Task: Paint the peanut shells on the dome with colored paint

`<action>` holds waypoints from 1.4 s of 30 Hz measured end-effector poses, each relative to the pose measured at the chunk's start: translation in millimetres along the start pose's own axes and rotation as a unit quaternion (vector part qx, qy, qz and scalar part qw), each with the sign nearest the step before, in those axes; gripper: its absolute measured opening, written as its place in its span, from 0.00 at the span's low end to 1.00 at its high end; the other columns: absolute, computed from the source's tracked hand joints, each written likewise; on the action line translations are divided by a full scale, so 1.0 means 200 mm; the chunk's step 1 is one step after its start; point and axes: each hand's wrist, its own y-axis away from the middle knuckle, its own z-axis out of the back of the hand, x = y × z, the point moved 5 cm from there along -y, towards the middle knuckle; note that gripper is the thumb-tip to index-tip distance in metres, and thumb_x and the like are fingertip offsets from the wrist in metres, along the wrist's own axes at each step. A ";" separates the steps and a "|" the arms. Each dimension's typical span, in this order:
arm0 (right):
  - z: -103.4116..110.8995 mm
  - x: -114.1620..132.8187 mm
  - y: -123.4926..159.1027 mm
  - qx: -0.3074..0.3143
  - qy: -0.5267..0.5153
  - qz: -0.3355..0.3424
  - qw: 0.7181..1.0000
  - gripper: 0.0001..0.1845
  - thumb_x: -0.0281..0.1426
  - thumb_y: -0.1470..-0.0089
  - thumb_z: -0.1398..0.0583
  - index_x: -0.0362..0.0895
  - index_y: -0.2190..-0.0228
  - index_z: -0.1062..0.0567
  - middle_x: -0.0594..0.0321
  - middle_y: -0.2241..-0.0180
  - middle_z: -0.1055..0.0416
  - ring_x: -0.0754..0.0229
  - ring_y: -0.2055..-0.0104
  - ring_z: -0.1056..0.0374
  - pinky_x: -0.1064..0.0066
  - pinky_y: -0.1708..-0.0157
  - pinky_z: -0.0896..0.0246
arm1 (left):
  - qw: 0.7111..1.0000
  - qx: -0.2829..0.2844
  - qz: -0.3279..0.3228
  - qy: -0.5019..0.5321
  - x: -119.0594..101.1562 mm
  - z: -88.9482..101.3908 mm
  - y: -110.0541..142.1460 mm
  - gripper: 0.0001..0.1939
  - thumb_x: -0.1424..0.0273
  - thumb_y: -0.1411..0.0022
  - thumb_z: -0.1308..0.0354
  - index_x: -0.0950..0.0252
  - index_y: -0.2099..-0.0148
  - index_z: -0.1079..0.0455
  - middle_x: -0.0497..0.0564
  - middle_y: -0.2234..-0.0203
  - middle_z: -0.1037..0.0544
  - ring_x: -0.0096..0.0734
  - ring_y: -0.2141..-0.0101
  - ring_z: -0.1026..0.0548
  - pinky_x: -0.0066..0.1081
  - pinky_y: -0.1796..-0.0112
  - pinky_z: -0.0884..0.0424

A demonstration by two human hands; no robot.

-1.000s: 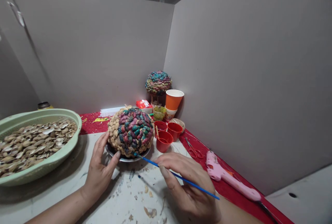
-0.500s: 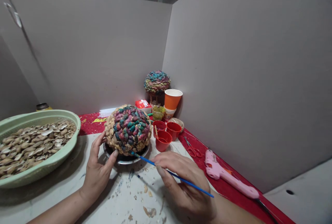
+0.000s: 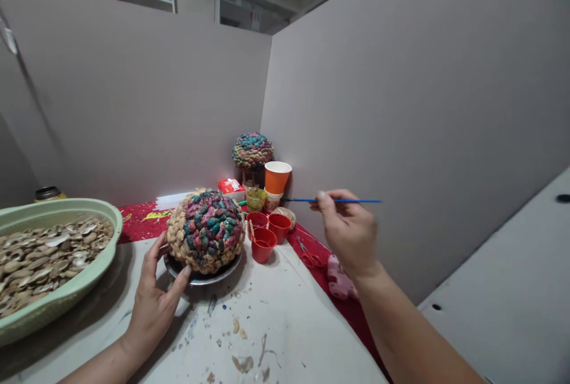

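the right grip (image 3: 350, 224) is closed on a slim blue paintbrush (image 3: 363, 200), pinched between thumb and fingers, raised above the right side of the desk (image 3: 294, 324). the brush lies almost level, its long axis running left to right across the view; the bristle end points left, towards the orange cup (image 3: 276, 179) and the patterned cup (image 3: 272, 201) below it, and the plain end sticks out right beyond the hand. can't tell whether the tip touches anything there.

over to the left grip (image 3: 154, 304): fingers and thumb spread, touching the left and near sides of the knobbly mound (image 3: 207, 229). can't tell if it clasps or simply rests. the mound sits in a shallow metal dish (image 3: 211, 280), domed side up, with no clear long axis; its painted purple, teal and pink patch faces up and right, bare tan lumps showing left and along the bottom.

three red cups (image 3: 263, 247) cluster just right of the mound, and a green basket (image 3: 116, 235) of shells stands to the left. the pink glue gun (image 3: 341, 280) is partly hidden by the right forearm.
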 end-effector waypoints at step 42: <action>-0.25 -0.54 0.05 0.194 -0.004 -0.162 0.967 0.19 0.38 0.34 0.37 0.43 0.46 0.27 0.55 0.47 0.26 0.53 0.51 0.25 0.55 0.52 0.25 | 0.992 -0.034 0.065 0.100 0.00 0.01 0.01 0.39 0.55 0.41 0.32 0.46 0.32 0.41 0.53 0.42 0.28 0.47 0.41 0.28 0.59 0.36 0.37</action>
